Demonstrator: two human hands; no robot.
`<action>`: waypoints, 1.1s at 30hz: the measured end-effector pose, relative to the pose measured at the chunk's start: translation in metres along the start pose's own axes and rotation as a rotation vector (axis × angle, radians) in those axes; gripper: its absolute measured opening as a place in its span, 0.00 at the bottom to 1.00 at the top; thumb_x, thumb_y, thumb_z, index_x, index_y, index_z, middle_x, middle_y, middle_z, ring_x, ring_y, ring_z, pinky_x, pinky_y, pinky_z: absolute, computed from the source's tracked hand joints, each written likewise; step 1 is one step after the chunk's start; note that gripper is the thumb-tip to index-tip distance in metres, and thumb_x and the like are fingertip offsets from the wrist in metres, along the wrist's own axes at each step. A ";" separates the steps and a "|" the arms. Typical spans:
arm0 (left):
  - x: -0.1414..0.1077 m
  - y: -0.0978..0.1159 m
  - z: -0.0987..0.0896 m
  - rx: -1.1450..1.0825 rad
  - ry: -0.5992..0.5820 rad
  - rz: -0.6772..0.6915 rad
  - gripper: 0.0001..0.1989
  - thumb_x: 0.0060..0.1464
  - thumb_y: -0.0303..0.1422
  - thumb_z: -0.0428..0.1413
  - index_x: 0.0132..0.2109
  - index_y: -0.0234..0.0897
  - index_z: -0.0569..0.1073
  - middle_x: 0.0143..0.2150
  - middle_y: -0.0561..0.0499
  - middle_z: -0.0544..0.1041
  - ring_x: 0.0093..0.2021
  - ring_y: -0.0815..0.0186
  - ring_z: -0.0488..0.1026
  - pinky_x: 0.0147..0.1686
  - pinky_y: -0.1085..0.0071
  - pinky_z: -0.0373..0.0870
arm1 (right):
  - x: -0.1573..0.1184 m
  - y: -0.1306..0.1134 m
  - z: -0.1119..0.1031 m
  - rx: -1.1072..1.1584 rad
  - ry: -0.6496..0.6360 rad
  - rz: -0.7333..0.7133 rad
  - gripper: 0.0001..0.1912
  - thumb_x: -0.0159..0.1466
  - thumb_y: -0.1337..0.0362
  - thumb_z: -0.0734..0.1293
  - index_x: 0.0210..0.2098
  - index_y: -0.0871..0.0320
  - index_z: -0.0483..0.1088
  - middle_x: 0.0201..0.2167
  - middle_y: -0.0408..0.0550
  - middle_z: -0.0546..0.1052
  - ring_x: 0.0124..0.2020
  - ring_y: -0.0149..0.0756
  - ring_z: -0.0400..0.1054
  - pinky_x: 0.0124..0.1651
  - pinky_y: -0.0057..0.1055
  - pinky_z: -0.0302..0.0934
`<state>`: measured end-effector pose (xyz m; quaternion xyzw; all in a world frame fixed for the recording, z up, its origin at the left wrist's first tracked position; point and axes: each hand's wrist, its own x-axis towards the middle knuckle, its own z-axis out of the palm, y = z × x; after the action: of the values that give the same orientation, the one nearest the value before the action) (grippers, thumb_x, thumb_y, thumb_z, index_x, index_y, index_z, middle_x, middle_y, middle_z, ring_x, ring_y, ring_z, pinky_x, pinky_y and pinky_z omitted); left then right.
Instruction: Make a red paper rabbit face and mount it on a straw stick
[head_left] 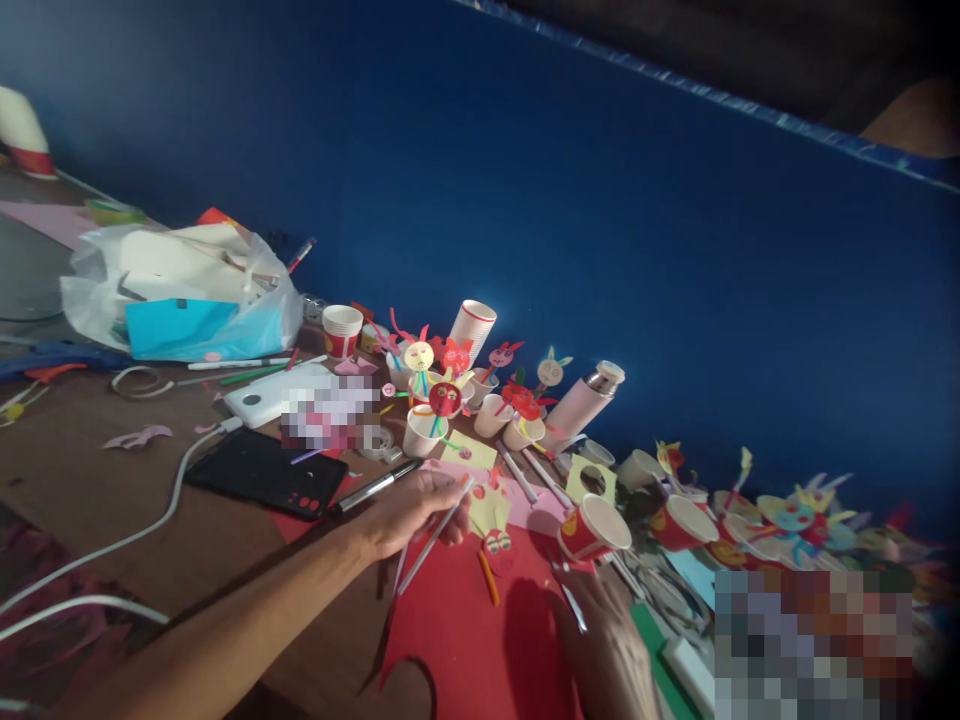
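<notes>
My left hand (412,512) is closed, its thumb and fingers pinching a thin grey stick (436,540) that slants down to the left. By its fingertips lies a paper figure with yellow ears (491,505) and a red face (499,552). An orange strip (489,578) lies below that face, on the red paper sheet (465,640). My right hand (611,635), dim and partly blurred, curls at the sheet's right side. A slim shiny metal piece (574,608) shows beside its fingers; its kind is unclear. A red-and-white paper cup (596,528) is just above that hand.
Paper cups with paper-faced figures (426,430) crowd the back, beside a pink thermos (581,408). At left are a black phone (262,475), a white power bank with a cable (281,395) and a stuffed plastic bag (202,285). A marker (379,485) lies behind my left hand.
</notes>
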<state>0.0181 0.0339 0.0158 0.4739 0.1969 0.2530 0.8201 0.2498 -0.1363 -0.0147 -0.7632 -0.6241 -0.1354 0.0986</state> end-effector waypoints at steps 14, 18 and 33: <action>-0.021 -0.016 0.009 0.060 -0.274 -0.211 0.14 0.51 0.41 0.52 0.30 0.31 0.71 0.22 0.47 0.75 0.18 0.68 0.70 0.21 0.74 0.63 | 0.038 -0.032 0.022 0.136 -0.062 -0.205 0.20 0.58 0.61 0.63 0.50 0.55 0.64 0.43 0.49 0.75 0.44 0.42 0.67 0.47 0.36 0.58; -0.019 -0.016 0.007 0.028 -0.287 -0.224 0.14 0.51 0.40 0.52 0.30 0.31 0.71 0.22 0.47 0.75 0.18 0.68 0.69 0.20 0.74 0.63 | 0.038 -0.029 0.029 0.154 0.000 -0.202 0.18 0.61 0.58 0.60 0.50 0.56 0.64 0.42 0.51 0.75 0.43 0.42 0.67 0.46 0.36 0.58; -0.021 -0.010 0.002 -0.128 -0.235 -0.234 0.14 0.48 0.40 0.54 0.31 0.30 0.70 0.23 0.46 0.75 0.18 0.69 0.70 0.17 0.77 0.60 | 0.039 -0.066 0.018 0.066 0.221 -0.093 0.24 0.57 0.47 0.62 0.45 0.58 0.66 0.36 0.53 0.76 0.38 0.47 0.68 0.45 0.42 0.53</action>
<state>0.0051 0.0155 0.0099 0.4210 0.1368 0.1108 0.8898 0.1941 -0.0810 -0.0201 -0.7101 -0.6483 -0.2027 0.1852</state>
